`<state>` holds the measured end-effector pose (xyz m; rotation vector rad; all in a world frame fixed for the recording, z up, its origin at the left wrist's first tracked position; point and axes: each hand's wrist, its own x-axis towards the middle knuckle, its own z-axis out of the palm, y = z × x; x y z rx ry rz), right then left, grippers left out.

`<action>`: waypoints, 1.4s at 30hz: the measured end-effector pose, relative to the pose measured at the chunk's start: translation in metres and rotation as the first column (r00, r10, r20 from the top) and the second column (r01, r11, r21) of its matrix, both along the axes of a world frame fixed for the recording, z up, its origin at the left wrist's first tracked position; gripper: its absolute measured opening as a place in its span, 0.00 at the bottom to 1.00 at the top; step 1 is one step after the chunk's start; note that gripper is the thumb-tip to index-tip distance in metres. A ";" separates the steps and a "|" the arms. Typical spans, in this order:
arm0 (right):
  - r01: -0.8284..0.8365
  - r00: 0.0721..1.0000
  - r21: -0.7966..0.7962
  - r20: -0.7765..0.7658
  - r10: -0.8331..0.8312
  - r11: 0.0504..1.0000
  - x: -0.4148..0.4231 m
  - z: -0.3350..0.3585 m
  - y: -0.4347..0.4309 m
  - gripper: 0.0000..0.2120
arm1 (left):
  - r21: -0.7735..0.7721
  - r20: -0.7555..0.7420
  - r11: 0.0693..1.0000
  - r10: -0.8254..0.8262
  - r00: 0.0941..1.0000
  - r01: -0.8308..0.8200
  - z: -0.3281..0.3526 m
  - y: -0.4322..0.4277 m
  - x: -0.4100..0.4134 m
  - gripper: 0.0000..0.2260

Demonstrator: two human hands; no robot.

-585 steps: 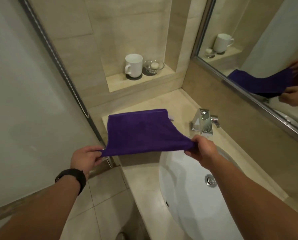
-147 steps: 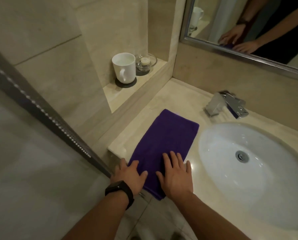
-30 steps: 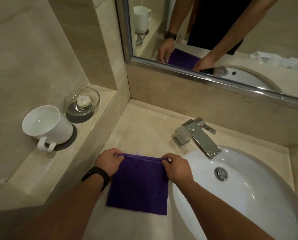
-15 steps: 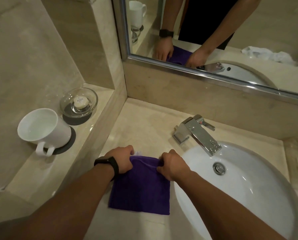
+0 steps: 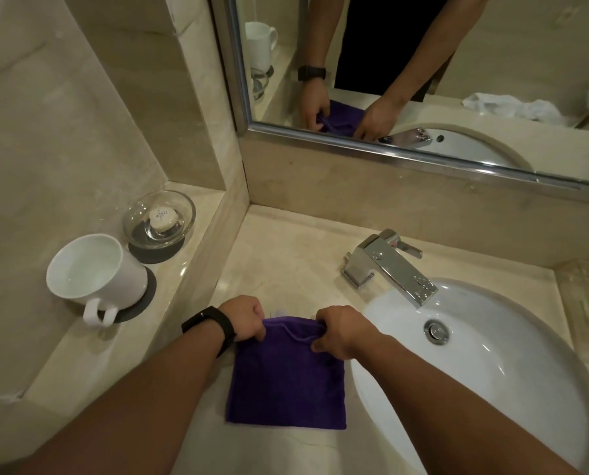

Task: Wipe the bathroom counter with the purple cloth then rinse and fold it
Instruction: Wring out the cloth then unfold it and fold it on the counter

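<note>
Purple cloth [image 5: 286, 382]: folded into a rough square, lying flat on the counter [image 5: 286, 255] just left of the sink basin [image 5: 492, 371]; its far edge is lifted and bunched into a small ridge between the two hands.
Left hand [image 5: 243, 318]: fingers curled, pinching the far left corner of the cloth; a black watch [image 5: 211, 325] is on the wrist.
Right hand [image 5: 342, 332]: fingers curled, pinching the far right corner, beside the basin rim.
Basin: white oval, with a metal drain [image 5: 436, 332] at the bottom.
Faucet [image 5: 389, 265]: square chrome, spout reaching over the basin, beaded with drops.
Ledge [image 5: 115, 344]: raised step on the left, holding a white mug [image 5: 94, 272] on a dark coaster and a glass dish [image 5: 159, 217] with a round soap [image 5: 163, 219] in it.
Mirror [image 5: 457, 63]: reflects both arms, the cloth and a crumpled white towel [image 5: 512, 108].
</note>
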<state>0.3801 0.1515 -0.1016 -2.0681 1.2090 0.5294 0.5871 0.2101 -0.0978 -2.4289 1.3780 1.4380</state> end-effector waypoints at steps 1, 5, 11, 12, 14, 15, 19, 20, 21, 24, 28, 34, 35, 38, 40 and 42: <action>0.002 1.000 0.003 0.003 -0.002 1.000 -0.001 0.002 0.002 0.16 | 0.013 -0.001 1.000 -0.013 1.000 0.013 0.000 0.000 0.001 0.11; 0.013 1.000 -0.034 0.011 -0.012 0.999 -0.005 0.006 0.007 0.13 | 0.112 -0.018 0.987 -0.117 0.993 0.119 0.001 -0.004 0.002 0.15; 0.005 0.999 -0.027 0.032 -0.004 1.000 -0.004 0.008 0.011 0.16 | 0.207 -0.057 0.964 -0.159 0.986 0.167 -0.003 -0.008 0.001 0.18; -0.002 0.999 -0.027 0.034 0.003 1.000 -0.004 0.008 0.011 0.17 | 0.213 -0.051 0.962 -0.165 0.985 0.172 -0.003 -0.008 0.001 0.19; -0.011 0.999 -0.048 0.038 0.013 0.999 -0.005 0.006 0.011 0.15 | 0.224 -0.051 0.956 -0.183 0.982 0.190 -0.003 -0.010 0.001 0.19; -0.016 0.999 -0.058 0.044 0.018 0.998 -0.005 0.005 0.011 0.14 | 0.226 -0.054 0.953 -0.195 0.979 0.202 -0.003 -0.011 0.001 0.19; -0.041 0.997 -0.052 0.063 0.044 0.998 -0.008 0.005 0.007 0.12 | 0.180 -0.053 0.950 -0.249 0.967 0.254 -0.001 -0.013 0.006 0.18; -0.039 0.997 -0.040 0.069 0.042 0.998 -0.009 0.004 0.005 0.13 | 0.161 -0.049 0.950 -0.261 0.964 0.266 0.000 -0.014 0.006 0.17; -0.034 0.997 -0.028 0.075 0.036 0.999 -0.010 0.005 0.003 0.13 | 0.143 -0.048 0.950 -0.273 0.961 0.277 0.000 -0.014 0.007 0.15; -0.012 0.996 0.022 0.092 0.010 1.000 -0.015 0.005 -0.004 0.15 | 0.083 -0.087 0.968 -0.231 0.969 0.238 0.000 -0.013 0.010 0.14; 0.008 0.996 0.003 0.087 -0.008 1.000 -0.023 0.005 -0.009 0.13 | -0.005 -0.160 0.994 -0.107 0.981 0.108 0.001 -0.010 0.016 0.15; -0.041 0.994 -0.022 0.105 0.043 0.999 -0.024 0.015 -0.005 0.15 | -0.025 -0.160 0.986 -0.165 0.973 0.163 0.012 -0.009 0.021 0.07; -0.051 0.993 -0.017 0.106 0.053 0.999 -0.024 0.019 -0.004 0.15 | -0.024 -0.157 0.986 -0.165 0.974 0.164 0.015 -0.010 0.022 0.07; -0.068 0.995 0.024 0.068 0.066 0.997 -0.022 0.031 0.000 0.17 | -0.023 -0.163 0.987 -0.158 0.974 0.156 0.028 -0.009 0.020 0.04; -0.077 0.996 -0.012 0.034 0.077 0.997 -0.021 0.038 0.003 0.13 | -0.037 -0.156 0.984 -0.176 0.972 0.172 0.036 -0.008 0.017 0.05; -0.055 0.998 -0.062 0.036 0.058 0.997 -0.023 0.045 0.006 0.10 | -0.054 -0.139 0.979 -0.204 0.969 0.198 0.046 -0.008 0.014 0.06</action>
